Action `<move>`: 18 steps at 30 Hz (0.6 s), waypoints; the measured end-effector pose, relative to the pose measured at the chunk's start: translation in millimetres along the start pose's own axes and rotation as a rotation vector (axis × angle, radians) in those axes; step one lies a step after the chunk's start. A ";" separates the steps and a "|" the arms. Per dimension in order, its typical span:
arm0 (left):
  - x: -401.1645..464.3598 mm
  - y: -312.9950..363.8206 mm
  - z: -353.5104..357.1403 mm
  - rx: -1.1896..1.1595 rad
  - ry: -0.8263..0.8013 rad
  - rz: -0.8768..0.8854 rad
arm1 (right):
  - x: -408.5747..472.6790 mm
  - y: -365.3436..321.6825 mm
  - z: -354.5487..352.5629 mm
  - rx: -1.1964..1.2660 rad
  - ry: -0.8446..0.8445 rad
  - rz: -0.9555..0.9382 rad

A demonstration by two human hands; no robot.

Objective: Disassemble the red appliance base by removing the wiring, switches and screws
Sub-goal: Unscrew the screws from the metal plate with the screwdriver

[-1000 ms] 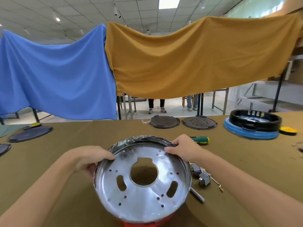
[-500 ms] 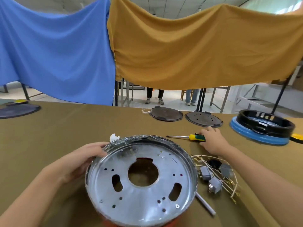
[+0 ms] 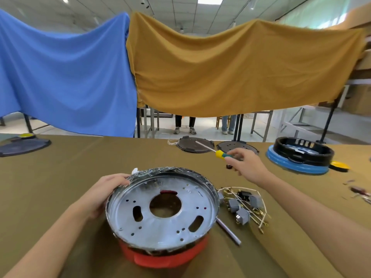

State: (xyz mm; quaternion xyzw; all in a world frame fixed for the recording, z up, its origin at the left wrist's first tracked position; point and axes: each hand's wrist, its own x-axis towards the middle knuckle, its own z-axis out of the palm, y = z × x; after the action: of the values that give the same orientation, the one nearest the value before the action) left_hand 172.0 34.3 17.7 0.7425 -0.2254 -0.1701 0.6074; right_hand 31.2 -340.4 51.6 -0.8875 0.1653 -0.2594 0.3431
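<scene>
The red appliance base (image 3: 160, 257) sits near the table's front edge with a round silver metal plate (image 3: 156, 225) on top, pierced by a centre hole and several slots. My left hand (image 3: 104, 193) grips the plate's left rim. My right hand (image 3: 245, 165) holds a green and yellow screwdriver (image 3: 220, 153) lifted above the table behind the base, its shaft pointing back and left. A heap of removed wires and grey switches (image 3: 243, 207) lies to the right of the base.
A grey rod (image 3: 228, 231) lies by the base's right side. Two dark round plates (image 3: 192, 145) rest at the table's far edge. A black ring on a blue base (image 3: 299, 157) stands at far right, a dark disc (image 3: 22, 146) at far left. Cloths hang behind.
My right hand left the plate's rim, reached back to the screwdriver on the table and has lifted it. My left hand stays on the plate's left rim.
</scene>
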 end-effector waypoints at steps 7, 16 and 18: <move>-24.1 39.2 -5.4 0.133 -0.044 0.048 | -45.5 -74.5 -33.9 0.565 0.242 0.026; -56.4 53.7 25.5 0.179 -0.126 0.062 | -88.8 -144.4 -58.2 0.648 0.299 -0.109; -53.2 52.1 33.3 0.165 -0.142 0.045 | -92.4 -150.6 -48.5 0.552 0.283 -0.177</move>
State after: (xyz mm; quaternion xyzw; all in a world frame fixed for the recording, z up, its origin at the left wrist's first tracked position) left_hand 103.1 27.3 60.7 0.7707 -0.2978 -0.1893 0.5305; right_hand -54.2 -215.3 154.8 -0.7269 0.0570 -0.4441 0.5207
